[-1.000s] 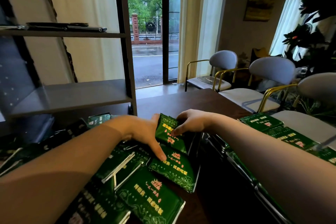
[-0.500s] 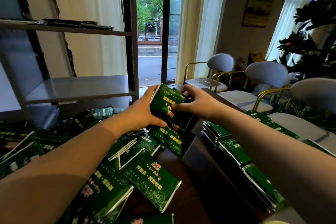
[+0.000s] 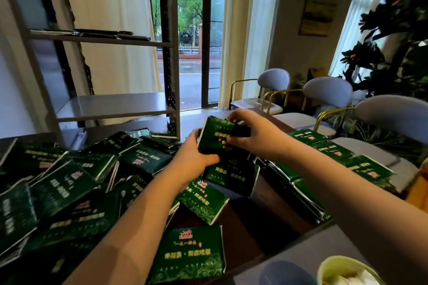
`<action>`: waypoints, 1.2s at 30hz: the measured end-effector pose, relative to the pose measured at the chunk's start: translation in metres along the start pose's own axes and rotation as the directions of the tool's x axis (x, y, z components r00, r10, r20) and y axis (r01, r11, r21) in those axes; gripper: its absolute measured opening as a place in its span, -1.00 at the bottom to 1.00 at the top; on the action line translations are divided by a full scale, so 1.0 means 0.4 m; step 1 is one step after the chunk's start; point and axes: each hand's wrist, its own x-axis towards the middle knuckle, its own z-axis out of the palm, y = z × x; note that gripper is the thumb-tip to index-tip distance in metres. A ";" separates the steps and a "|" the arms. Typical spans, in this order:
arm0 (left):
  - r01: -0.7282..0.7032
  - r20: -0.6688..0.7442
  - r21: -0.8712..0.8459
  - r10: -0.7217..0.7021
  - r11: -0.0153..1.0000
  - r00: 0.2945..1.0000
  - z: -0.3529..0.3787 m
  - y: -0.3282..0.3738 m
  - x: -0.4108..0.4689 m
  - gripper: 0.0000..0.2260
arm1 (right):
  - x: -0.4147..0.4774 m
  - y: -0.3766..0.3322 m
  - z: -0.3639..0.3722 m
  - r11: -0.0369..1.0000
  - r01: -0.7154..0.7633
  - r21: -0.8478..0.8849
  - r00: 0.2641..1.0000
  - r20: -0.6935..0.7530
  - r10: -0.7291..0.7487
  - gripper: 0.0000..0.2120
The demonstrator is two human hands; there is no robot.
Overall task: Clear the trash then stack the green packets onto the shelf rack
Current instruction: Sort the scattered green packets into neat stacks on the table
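Glossy, flat green packet [image 3: 214, 136] held above the dark wooden desk [image 3: 250, 227]: my left hand [image 3: 196, 161] grips its bottom, my right hand [image 3: 254, 140] grips its top. Loose packets [image 3: 69, 180] heap at nine o'clock; grey shelf rack [image 3: 115, 104] at eleven.

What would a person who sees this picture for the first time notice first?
First come the two hands in the middle: the left hand and the right hand grip one green packet above the dark table. Next comes the big loose heap of green packets that covers the table's left side, in front of the grey shelf rack.
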 end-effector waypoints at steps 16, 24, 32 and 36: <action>-0.017 -0.032 0.006 0.017 1.000 0.999 0.037 -0.076 -0.040 -0.79 | -0.129 -0.026 -0.020 0.988 -0.058 -0.141 0.998 0.025 0.063 -0.68; 0.028 0.075 -0.084 -0.021 0.996 0.997 0.029 -0.074 -0.049 -0.63 | -0.146 0.052 0.131 0.949 -0.197 -0.245 0.969 -0.198 0.150 -0.54; 0.073 0.150 0.074 -0.084 0.995 0.985 0.043 -0.025 -0.091 -0.21 | -0.144 0.067 0.231 0.973 -0.154 -0.171 0.914 -0.398 0.075 -0.58; 0.072 0.128 0.140 -0.090 0.988 0.988 0.040 -0.042 -0.074 -0.63 | -0.156 0.077 0.246 0.995 -0.098 -0.022 0.898 -0.433 0.079 -0.54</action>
